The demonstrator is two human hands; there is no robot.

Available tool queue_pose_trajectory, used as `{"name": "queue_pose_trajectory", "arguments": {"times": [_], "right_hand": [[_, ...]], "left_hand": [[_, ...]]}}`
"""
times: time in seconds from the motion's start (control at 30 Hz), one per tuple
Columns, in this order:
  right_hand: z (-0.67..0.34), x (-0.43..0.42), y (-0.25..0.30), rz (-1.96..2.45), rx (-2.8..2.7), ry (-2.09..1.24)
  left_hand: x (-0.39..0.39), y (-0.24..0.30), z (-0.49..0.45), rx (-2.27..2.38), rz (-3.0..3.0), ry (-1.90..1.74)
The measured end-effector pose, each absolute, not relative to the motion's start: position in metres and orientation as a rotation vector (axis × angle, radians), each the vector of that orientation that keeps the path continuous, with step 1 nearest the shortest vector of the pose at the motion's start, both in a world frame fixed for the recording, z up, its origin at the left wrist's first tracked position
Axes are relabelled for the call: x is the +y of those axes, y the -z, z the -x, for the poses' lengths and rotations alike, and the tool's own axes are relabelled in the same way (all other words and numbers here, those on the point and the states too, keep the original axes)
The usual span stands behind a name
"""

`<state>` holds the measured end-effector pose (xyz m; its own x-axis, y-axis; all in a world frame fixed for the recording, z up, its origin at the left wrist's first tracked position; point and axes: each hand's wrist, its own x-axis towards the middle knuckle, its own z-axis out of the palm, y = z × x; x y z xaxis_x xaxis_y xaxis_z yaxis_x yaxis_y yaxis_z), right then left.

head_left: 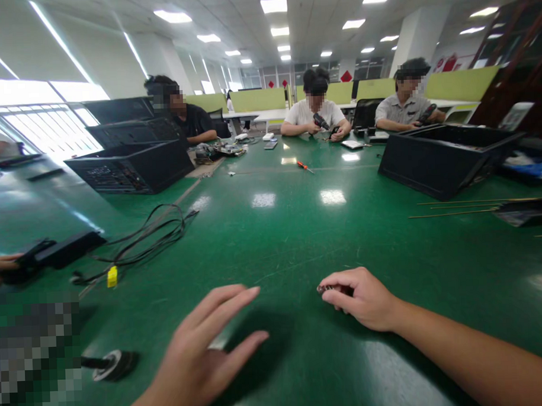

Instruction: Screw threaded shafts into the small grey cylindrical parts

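Observation:
My left hand (209, 347) hovers over the green table (254, 245) with fingers stretched and thumb apart, nothing in it. To its right, my right hand (363, 297) rests near the tabletop, fingers and thumb closed round a small dark metallic piece (326, 289). Only one ridged, shiny end of that piece sticks out toward the left; the rest is hidden in my fingers, so its kind is unclear. A dark round part with a pale ring and a short shaft (111, 365) lies left of my left hand.
Black cables (152, 237) with a yellow tag (112, 276) lie at left. Black computer cases stand at left (131, 166) and right (442, 161). An orange screwdriver (304, 166) lies farther off. Thin brass-coloured rods (458, 213) are at right. Several people sit around; another person's hand (4, 265) is at far left.

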<state>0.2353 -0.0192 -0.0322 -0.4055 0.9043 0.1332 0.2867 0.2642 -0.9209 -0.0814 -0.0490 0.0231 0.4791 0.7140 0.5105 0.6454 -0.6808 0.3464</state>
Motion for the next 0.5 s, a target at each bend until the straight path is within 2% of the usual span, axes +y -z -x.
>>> {"name": "queue_pose_trajectory", "arguments": {"times": [0.07, 0.13, 0.27, 0.4, 0.5], "right_hand": [[-0.236, -0.021, 0.034, 1.026, -1.74, -1.384], [-0.238, -0.021, 0.036, 0.949, -1.647, -1.577], [-0.24, -0.02, 0.038, 0.819, -1.481, -1.695], [-0.241, -0.014, 0.042, 0.699, -1.397, -1.788], [-0.242, -0.01, 0.044, 0.65, -1.403, -1.84]], "left_hand": [[-0.03, -0.019, 0.035, 0.924, -2.519, -0.853], [-0.013, -0.013, -0.007, 0.73, -2.341, -0.929], [0.0, -0.003, -0.054, 0.672, -1.965, -1.056], [-0.005, -0.012, -0.05, 0.753, -1.758, -1.09], [-0.012, -0.032, -0.01, 0.86, -1.618, -1.186]]}}
